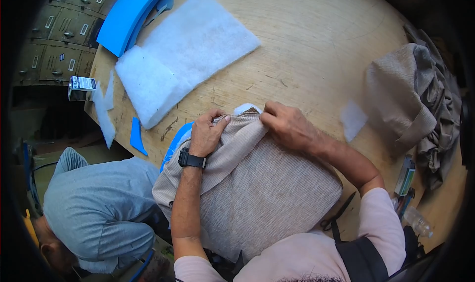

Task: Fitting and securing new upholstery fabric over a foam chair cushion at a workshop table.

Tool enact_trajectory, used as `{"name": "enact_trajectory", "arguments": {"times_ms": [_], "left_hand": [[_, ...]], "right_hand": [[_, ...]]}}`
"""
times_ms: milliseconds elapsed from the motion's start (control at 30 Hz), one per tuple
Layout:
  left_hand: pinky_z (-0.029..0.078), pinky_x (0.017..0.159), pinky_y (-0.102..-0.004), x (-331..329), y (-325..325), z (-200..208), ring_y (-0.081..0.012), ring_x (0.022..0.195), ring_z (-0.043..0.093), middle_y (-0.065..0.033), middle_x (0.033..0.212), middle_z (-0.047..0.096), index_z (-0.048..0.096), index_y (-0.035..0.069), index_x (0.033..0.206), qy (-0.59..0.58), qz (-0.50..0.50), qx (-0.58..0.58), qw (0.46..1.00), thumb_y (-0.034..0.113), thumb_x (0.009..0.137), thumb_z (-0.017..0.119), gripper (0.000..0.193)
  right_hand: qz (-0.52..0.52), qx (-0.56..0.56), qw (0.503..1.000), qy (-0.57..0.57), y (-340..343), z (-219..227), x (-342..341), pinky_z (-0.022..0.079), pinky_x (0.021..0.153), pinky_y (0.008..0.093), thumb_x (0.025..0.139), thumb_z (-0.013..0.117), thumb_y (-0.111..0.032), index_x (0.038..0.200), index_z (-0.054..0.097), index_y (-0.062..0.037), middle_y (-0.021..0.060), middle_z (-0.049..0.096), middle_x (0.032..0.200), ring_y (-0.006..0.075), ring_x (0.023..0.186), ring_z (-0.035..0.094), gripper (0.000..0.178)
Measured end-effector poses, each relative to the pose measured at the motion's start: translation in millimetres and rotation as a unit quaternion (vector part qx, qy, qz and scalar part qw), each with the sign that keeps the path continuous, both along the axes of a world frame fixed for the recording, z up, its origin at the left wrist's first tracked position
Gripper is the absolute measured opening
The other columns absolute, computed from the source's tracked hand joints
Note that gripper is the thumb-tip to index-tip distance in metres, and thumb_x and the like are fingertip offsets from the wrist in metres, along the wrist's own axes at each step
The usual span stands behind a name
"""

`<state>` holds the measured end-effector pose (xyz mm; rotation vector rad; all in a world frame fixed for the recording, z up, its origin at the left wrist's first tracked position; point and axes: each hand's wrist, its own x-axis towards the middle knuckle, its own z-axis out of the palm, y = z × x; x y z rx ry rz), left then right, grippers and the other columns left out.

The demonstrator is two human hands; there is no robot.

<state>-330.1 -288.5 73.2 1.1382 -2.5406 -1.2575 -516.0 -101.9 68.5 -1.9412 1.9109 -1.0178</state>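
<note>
A beige woven fabric cover [267, 188] lies over a cushion-shaped piece in front of me. My left hand [208, 136], with a dark watch on the wrist, pinches the folded far edge of the cover. A short way to its right, my right hand [287, 126] pinches the same edge, fingers closed. White batting [246, 109] pokes out between the two hands at that edge. Blue foam [179, 142] shows past the cover's left side. What lies under most of the fabric is hidden.
On the wooden table [307, 44] lie a white batting sheet [193, 44], curved blue foam [133, 17], a blue scrap [137, 136] and bunched fabric [405, 89]. Scissors [339, 213] and a plastic bottle [418, 221] lie at right. Another person [104, 208] bends down at left.
</note>
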Motion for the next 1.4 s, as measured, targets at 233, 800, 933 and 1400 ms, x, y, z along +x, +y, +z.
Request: {"name": "enact_trajectory", "arguments": {"times_ms": [233, 800, 933, 1400], "left_hand": [[0.052, 0.077, -0.0358, -14.3, -10.1, 2.5, -0.0256, 0.083, 0.068, -0.0123, 0.085, 0.072, 0.072, 0.005, 0.096, -0.093, -0.041, 0.083, 0.991, 0.034, 0.09, 0.066, 0.031], [0.044, 0.098, -0.0447, 118.8, 44.1, 87.8, -0.0325, 0.109, 0.062, -0.0133, 0.11, 0.067, 0.067, 0.003, 0.105, 0.052, 0.16, -0.239, 0.956, 0.017, 0.092, 0.064, 0.019], [0.045, 0.09, -0.044, 166.7, 18.6, 75.6, -0.0346, 0.099, 0.063, -0.0165, 0.104, 0.067, 0.067, 0.001, 0.105, 0.01, 0.192, -0.142, 0.971, 0.026, 0.096, 0.06, 0.027], [0.048, 0.075, -0.0535, 190.9, -31.1, -2.4, -0.0405, 0.093, 0.064, -0.0174, 0.106, 0.066, 0.056, 0.004, 0.097, 0.06, 0.204, -0.299, 0.93, 0.019, 0.097, 0.056, 0.015]], "right_hand": [[-0.033, 0.096, 0.985, -0.141, -64.8, -53.5, -30.5, 0.054, 0.069, 0.0404, 0.073, 0.066, -0.007, 0.087, 0.067, -0.0062, 0.0105, 0.065, 0.091, 0.0278, 0.081, 0.065, 0.014], [0.095, 0.394, 0.869, -0.285, -125.5, -20.5, -48.6, 0.055, 0.081, 0.0361, 0.077, 0.072, -0.01, 0.13, 0.06, 0.0014, 0.0195, 0.069, 0.114, 0.0276, 0.095, 0.067, 0.055], [-0.06, 0.11, 0.976, -0.18, -113.0, 15.0, 6.4, 0.052, 0.094, 0.0391, 0.084, 0.057, 0.003, 0.117, 0.064, -0.0006, 0.0159, 0.065, 0.116, 0.0324, 0.108, 0.062, 0.034], [0.262, 0.071, 0.955, 0.116, -209.8, 23.1, 128.4, 0.047, 0.09, 0.043, 0.087, 0.068, -0.018, 0.1, 0.071, -0.0049, 0.0112, 0.065, 0.098, 0.0298, 0.1, 0.059, 0.019]]}}
